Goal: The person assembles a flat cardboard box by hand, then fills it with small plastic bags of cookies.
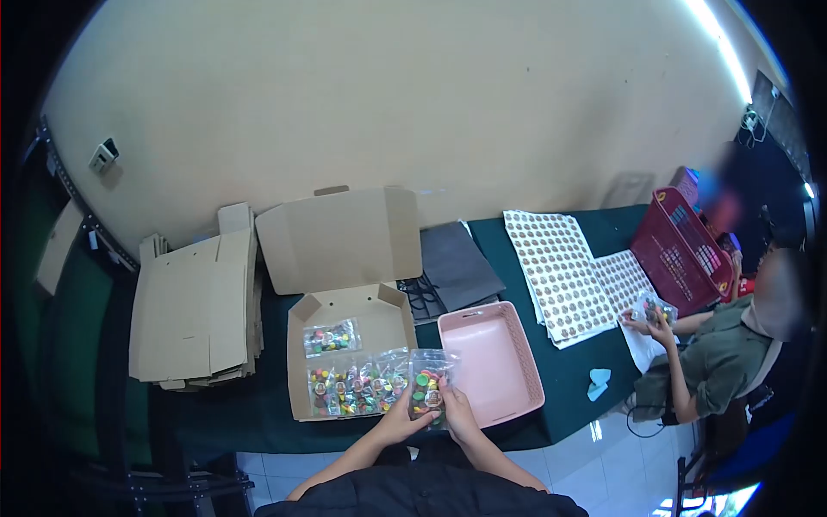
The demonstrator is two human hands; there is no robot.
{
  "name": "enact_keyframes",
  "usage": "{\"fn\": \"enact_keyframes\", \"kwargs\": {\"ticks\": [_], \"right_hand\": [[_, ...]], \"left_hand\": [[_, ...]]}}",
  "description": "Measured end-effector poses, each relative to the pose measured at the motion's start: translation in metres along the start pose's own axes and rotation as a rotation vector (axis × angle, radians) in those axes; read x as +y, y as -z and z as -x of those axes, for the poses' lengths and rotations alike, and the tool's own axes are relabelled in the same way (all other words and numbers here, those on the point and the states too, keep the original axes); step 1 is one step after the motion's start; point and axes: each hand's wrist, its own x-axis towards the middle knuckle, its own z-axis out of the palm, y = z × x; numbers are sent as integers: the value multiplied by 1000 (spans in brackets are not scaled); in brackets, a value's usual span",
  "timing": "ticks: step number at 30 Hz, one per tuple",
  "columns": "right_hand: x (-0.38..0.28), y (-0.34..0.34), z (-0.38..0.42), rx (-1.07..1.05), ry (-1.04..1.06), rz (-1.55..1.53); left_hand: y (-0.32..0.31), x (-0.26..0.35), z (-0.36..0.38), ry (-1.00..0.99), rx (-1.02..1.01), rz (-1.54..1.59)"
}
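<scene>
Between both my hands is a clear plastic bag of colourful round sweets (425,398), held upright with a small round sticker on its front. My left hand (401,420) grips its left side and my right hand (458,414) its right side. Just behind and to the left lies an open cardboard box (297,345). Several similar bags stand along its front edge, and one more bag (332,338) lies further back inside it. A pink plastic basket (491,358) sits to the right of my hands; its visible inside holds nothing.
Flat cardboard boxes (194,306) are stacked at the left. Black paper bags (457,267) lie behind the basket. Sticker sheets (560,276) and a dark red crate (680,254) are to the right, where a co-worker (719,358) holds another bag. A blue scrap (599,383) lies near the edge.
</scene>
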Motion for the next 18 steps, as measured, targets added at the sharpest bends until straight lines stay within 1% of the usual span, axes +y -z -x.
{"fn": "enact_keyframes", "kwargs": {"ticks": [1, 2, 3, 4, 6, 9, 12, 13, 14, 15, 16, 18], "right_hand": [[0, -4, -3, -45, 0, -1], [0, -7, -4, -86, -2, -3], [0, -9, -3, -139, -19, 96], [2, -13, -4, -139, -32, 98], [4, -22, -9, -239, 27, 173], [5, -34, -11, -255, -13, 79], [11, -44, -19, -282, -44, 18], [12, -48, -22, -299, -29, 105], [15, -51, -25, -315, -13, 193], [20, -53, -29, -320, -11, 194], [25, -57, -32, -287, 18, 199], [32, -63, -38, -259, 46, 203]], "left_hand": [[3, 5, 3, 82, 45, -5], [11, 1, 0, 80, 55, -3], [19, -9, -3, 47, 134, 4], [24, -11, -2, 18, 213, 10], [31, -12, 1, 40, 227, -6], [39, -14, 5, 3, 324, 93], [56, -13, 12, 30, 393, 28], [61, -10, 13, 24, 397, 25], [65, -6, 16, 6, 333, 31], [69, -4, 18, -11, 269, 36], [72, -4, 19, -15, 271, 33], [74, -6, 21, -95, 246, -1]]}}
